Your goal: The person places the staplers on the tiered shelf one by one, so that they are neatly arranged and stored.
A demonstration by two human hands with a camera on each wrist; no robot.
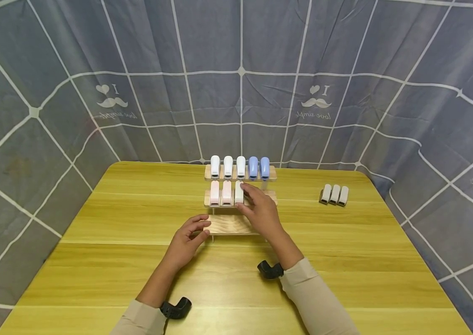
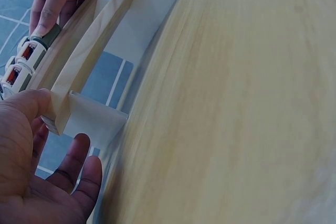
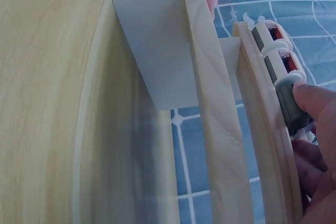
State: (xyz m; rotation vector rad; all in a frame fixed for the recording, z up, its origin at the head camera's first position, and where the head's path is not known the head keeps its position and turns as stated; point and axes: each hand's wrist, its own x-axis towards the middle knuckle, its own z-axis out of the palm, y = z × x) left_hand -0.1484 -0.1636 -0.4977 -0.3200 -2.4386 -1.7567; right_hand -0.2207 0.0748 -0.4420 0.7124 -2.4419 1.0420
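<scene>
A three-tier wooden rack (image 1: 232, 228) stands in the middle of the table. My left hand (image 1: 188, 239) grips the left end of its lowest shelf between thumb and fingers. On the middle shelf, my right hand (image 1: 261, 211) pinches a white mini stapler (image 1: 239, 193) by its right side and front, beside two pink staplers (image 1: 221, 193). In the right wrist view, the thumb presses the near end of that stapler's dark base (image 3: 291, 109). The top shelf carries three white staplers (image 1: 228, 166) and two blue staplers (image 1: 259, 167).
Three more white-topped staplers (image 1: 334, 195) lie side by side on the right part of the yellow wood-grain table (image 1: 115, 270). A grey curtain (image 1: 269, 102) with white lines hangs behind the table and along both sides. Clear-looking supports (image 2: 97, 116) hold up the shelves.
</scene>
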